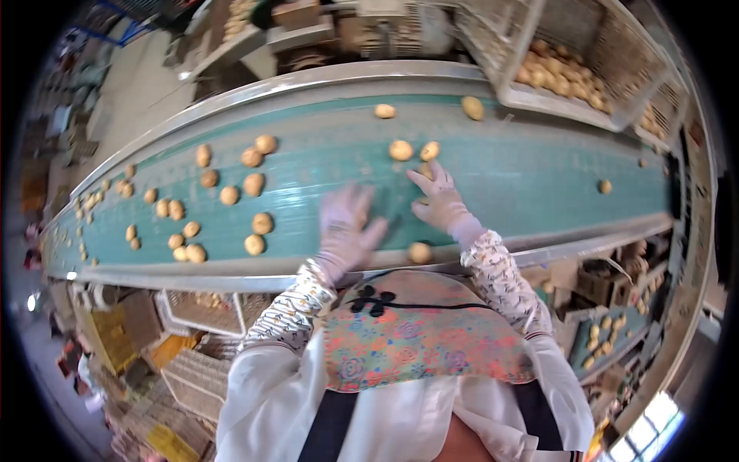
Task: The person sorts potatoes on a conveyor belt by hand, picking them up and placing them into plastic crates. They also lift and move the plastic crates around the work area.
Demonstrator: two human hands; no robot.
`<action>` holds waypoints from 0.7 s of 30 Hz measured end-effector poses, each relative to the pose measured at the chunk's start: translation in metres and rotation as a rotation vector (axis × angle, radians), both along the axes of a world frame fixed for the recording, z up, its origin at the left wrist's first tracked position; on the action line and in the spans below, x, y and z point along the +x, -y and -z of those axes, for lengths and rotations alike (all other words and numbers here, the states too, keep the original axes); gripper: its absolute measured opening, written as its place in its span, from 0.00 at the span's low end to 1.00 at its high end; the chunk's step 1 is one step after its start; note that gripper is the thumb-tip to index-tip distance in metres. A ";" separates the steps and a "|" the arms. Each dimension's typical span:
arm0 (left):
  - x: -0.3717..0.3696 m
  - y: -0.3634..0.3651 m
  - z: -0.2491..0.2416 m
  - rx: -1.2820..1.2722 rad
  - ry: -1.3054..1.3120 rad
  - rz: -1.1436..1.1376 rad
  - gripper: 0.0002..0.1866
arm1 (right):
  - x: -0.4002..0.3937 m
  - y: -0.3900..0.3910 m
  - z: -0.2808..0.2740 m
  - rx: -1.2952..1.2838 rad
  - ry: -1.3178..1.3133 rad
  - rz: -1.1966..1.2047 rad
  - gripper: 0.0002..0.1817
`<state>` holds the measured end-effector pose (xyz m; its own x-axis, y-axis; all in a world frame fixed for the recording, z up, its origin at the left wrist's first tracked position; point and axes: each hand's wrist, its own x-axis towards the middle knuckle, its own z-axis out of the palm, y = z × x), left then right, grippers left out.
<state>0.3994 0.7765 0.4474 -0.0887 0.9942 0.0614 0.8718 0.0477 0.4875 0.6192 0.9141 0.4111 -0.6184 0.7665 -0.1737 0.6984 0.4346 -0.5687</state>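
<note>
My left hand [348, 225], in a pale glove, hovers over the green conveyor belt [308, 165], blurred by motion, with its fingers and thumb apart and nothing in them. My gloved right hand [442, 202] reaches across the belt, fingers spread. At its fingertips lies a potato [425, 170], partly covered by them. Just beyond are another potato [430, 150] and a rounder potato [400, 150]. Nearer to me, a single potato [419, 252] rests by the belt's front edge, below the right hand. Left of my left hand, two potatoes [262, 223] lie close together.
Several more potatoes [229, 195] are scattered over the belt's left part. A metal rail [323, 77] borders the far side. White plastic crates [517, 92] with potatoes stand at the back right. Below the near edge are crates [192, 377] and a lower belt [577, 350] with potatoes.
</note>
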 end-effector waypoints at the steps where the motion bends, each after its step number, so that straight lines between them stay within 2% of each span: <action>1: -0.040 0.008 -0.007 0.014 -0.096 -0.174 0.32 | -0.023 -0.005 -0.007 0.014 0.146 -0.064 0.30; 2: -0.085 0.025 -0.006 0.173 -0.337 -0.370 0.29 | -0.045 -0.005 -0.010 0.035 0.290 -0.129 0.29; 3: -0.132 0.042 -0.008 -0.211 -0.207 -0.617 0.30 | -0.043 -0.003 0.012 0.127 0.149 -0.052 0.26; 4: -0.165 0.073 0.008 -0.395 -0.412 -0.813 0.30 | -0.050 -0.007 0.012 0.065 0.120 -0.089 0.26; 5: -0.190 0.104 0.033 -0.510 -0.442 -0.949 0.30 | -0.059 -0.019 0.012 0.003 0.091 -0.125 0.26; 6: -0.202 0.119 0.064 -0.533 -0.297 -0.932 0.33 | -0.053 -0.037 0.014 -0.054 0.093 -0.124 0.25; 8: -0.161 0.090 0.043 -0.493 -0.144 -0.729 0.34 | -0.051 -0.085 0.051 0.422 0.107 -0.026 0.22; 10: -0.100 0.053 0.031 -0.475 -0.125 -0.548 0.36 | -0.063 -0.136 -0.025 0.238 0.262 0.181 0.29; 13: -0.023 0.012 0.023 -0.257 0.193 -0.190 0.36 | -0.052 -0.192 -0.037 -0.073 0.660 0.141 0.36; 14: -0.007 -0.001 0.027 -0.215 0.347 -0.072 0.36 | -0.045 -0.193 -0.022 -0.077 0.546 0.084 0.39; 15: 0.007 -0.014 0.016 -0.229 0.372 -0.065 0.34 | -0.037 -0.188 -0.007 -0.085 0.437 0.023 0.42; 17: 0.009 -0.031 0.026 -0.095 0.273 -0.057 0.33 | -0.051 -0.141 -0.022 -0.001 0.628 -0.053 0.43; 18: 0.004 -0.034 0.032 -0.037 0.226 -0.055 0.33 | -0.052 -0.132 0.030 0.058 0.519 -0.078 0.41; 19: -0.004 -0.044 0.029 -0.056 0.240 -0.059 0.31 | -0.058 -0.114 0.014 0.045 0.473 -0.068 0.37; 21: -0.009 -0.054 0.035 -0.036 0.210 -0.028 0.31 | -0.058 -0.104 0.031 -0.071 0.231 0.007 0.35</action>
